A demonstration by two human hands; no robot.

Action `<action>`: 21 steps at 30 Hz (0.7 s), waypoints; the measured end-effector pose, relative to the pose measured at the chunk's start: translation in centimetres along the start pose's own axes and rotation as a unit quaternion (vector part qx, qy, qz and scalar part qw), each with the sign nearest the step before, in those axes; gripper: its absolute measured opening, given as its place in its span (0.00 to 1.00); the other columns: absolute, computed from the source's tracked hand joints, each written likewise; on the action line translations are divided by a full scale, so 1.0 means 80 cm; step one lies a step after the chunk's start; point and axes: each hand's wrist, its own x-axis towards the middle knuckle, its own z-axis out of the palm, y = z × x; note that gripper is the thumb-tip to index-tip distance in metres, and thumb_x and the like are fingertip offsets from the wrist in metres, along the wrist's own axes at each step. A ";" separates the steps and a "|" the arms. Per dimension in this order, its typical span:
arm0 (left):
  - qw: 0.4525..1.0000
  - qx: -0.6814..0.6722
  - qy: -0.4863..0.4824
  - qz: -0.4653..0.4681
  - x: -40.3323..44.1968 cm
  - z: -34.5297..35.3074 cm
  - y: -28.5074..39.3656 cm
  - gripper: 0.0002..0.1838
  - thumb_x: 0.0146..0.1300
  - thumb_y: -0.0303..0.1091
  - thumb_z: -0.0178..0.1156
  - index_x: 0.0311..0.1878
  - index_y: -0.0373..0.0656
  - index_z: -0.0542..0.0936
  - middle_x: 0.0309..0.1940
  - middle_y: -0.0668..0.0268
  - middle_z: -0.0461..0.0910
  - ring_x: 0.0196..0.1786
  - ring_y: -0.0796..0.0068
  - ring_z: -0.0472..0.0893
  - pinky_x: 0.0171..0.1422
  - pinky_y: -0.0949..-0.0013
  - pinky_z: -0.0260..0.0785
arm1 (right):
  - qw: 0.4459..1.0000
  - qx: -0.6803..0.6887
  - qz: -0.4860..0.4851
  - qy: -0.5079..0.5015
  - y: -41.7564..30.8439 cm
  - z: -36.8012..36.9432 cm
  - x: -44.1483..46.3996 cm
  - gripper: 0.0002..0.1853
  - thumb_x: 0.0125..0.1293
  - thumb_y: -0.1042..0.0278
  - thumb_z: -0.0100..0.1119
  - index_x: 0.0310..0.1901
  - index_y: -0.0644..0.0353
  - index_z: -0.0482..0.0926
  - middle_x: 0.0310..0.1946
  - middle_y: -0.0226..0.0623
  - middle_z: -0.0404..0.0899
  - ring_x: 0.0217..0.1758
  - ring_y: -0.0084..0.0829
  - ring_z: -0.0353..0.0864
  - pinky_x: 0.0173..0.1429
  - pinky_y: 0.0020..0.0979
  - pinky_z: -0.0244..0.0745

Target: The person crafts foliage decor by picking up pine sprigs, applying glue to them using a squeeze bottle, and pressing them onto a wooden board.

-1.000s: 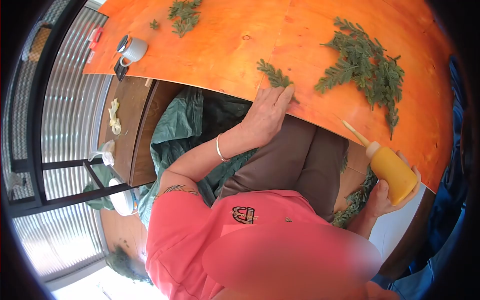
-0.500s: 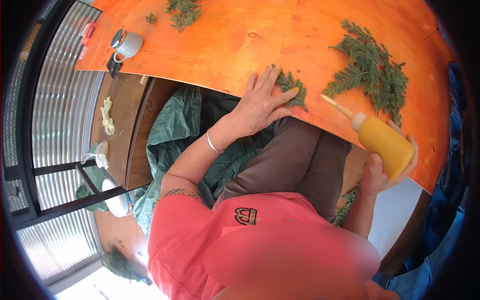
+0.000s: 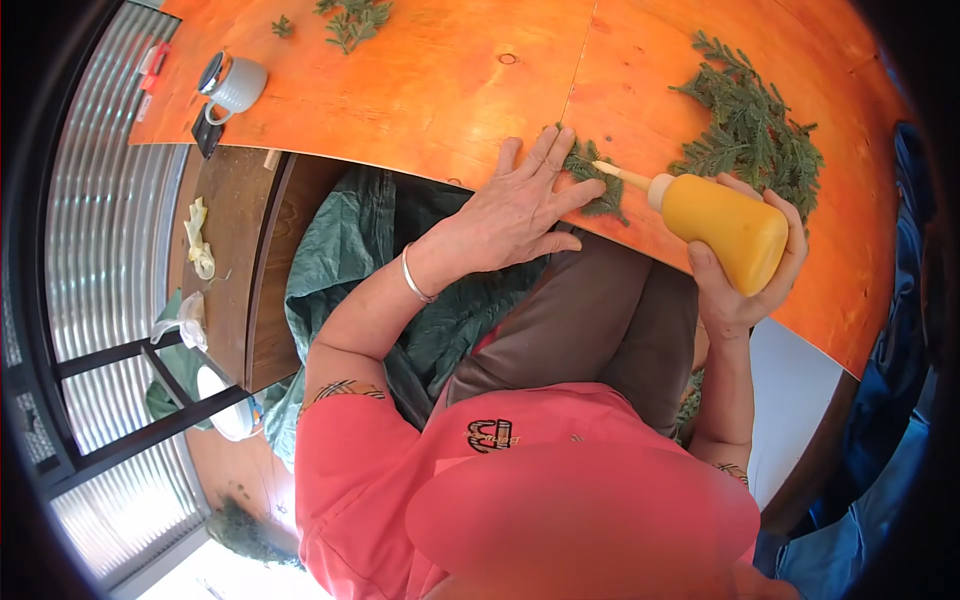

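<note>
A small green evergreen sprig (image 3: 606, 203) lies near the front edge of the orange wooden tabletop (image 3: 450, 100). My left hand (image 3: 520, 208) rests over it with fingers spread, touching its left side. In my right hand (image 3: 745, 280) is a yellow squeeze bottle (image 3: 728, 225), tilted so its long nozzle points left. The nozzle's tip is at the sprig, beside my left fingers; whether it touches the leaves I cannot tell. To the right lies a larger pile of green sprigs (image 3: 755, 130), just behind the bottle.
A grey mug (image 3: 238, 84) stands at the table's left, with a dark flat object (image 3: 207, 132) at the edge beside it. More sprigs (image 3: 355, 22) lie at the far side. A wooden cabinet (image 3: 225, 240) holds a crumpled pale yellow item (image 3: 199, 238). Green sheeting (image 3: 340, 250) hangs beside my legs.
My right hand has brought the yellow squeeze bottle left, and its nozzle has come from open tabletop to the small sprig. My left hand stays on the sprig, its fingers slightly shifted.
</note>
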 end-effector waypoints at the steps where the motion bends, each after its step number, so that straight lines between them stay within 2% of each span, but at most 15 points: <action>1: 1.000 -0.010 0.003 0.005 -0.002 0.002 -0.003 0.35 0.60 0.56 0.59 0.66 0.51 0.64 0.72 0.41 0.47 0.74 0.43 0.51 0.68 0.43 0.50 | 1.000 0.005 0.003 -0.002 -0.001 0.001 -0.001 0.43 0.49 0.75 0.75 0.62 0.65 0.56 0.51 0.58 0.74 0.54 0.43 0.78 0.55 0.40 0.77; 5: 0.999 -0.029 0.014 0.018 -0.004 0.007 -0.007 0.36 0.59 0.57 0.59 0.64 0.46 0.65 0.72 0.40 0.47 0.74 0.42 0.50 0.67 0.45 0.49 | 0.999 -0.038 -0.009 -0.008 -0.012 0.004 -0.002 0.43 0.48 0.76 0.75 0.62 0.65 0.57 0.50 0.57 0.74 0.53 0.41 0.79 0.55 0.39 0.77; 10: 0.999 -0.041 0.015 0.026 -0.004 0.005 -0.008 0.36 0.58 0.56 0.60 0.64 0.46 0.66 0.72 0.40 0.47 0.73 0.41 0.51 0.68 0.46 0.49 | 0.992 -0.114 -0.040 -0.035 -0.028 0.001 -0.005 0.43 0.48 0.75 0.76 0.62 0.65 0.56 0.50 0.56 0.74 0.51 0.41 0.80 0.55 0.38 0.78; 13: 0.999 -0.038 0.017 0.027 -0.005 0.008 -0.009 0.35 0.59 0.55 0.60 0.64 0.45 0.66 0.72 0.40 0.46 0.73 0.41 0.51 0.68 0.46 0.49 | 0.994 -0.093 -0.042 -0.030 -0.029 0.002 -0.012 0.44 0.48 0.74 0.76 0.62 0.65 0.56 0.50 0.56 0.75 0.50 0.41 0.80 0.54 0.38 0.78; 16: 0.999 -0.034 0.013 0.024 -0.004 0.008 -0.007 0.35 0.59 0.54 0.61 0.64 0.45 0.66 0.72 0.40 0.45 0.73 0.40 0.52 0.68 0.46 0.49 | 0.997 -0.068 -0.036 -0.015 -0.031 0.005 -0.017 0.40 0.53 0.73 0.72 0.62 0.66 0.57 0.51 0.59 0.74 0.53 0.44 0.79 0.57 0.41 0.75; 21: 0.999 -0.036 0.014 0.025 -0.005 0.008 -0.006 0.33 0.58 0.51 0.62 0.64 0.46 0.67 0.72 0.40 0.45 0.73 0.40 0.52 0.67 0.46 0.49 | 0.994 -0.092 -0.062 -0.005 -0.021 0.011 -0.005 0.43 0.48 0.74 0.76 0.62 0.65 0.57 0.50 0.55 0.75 0.51 0.41 0.80 0.54 0.38 0.78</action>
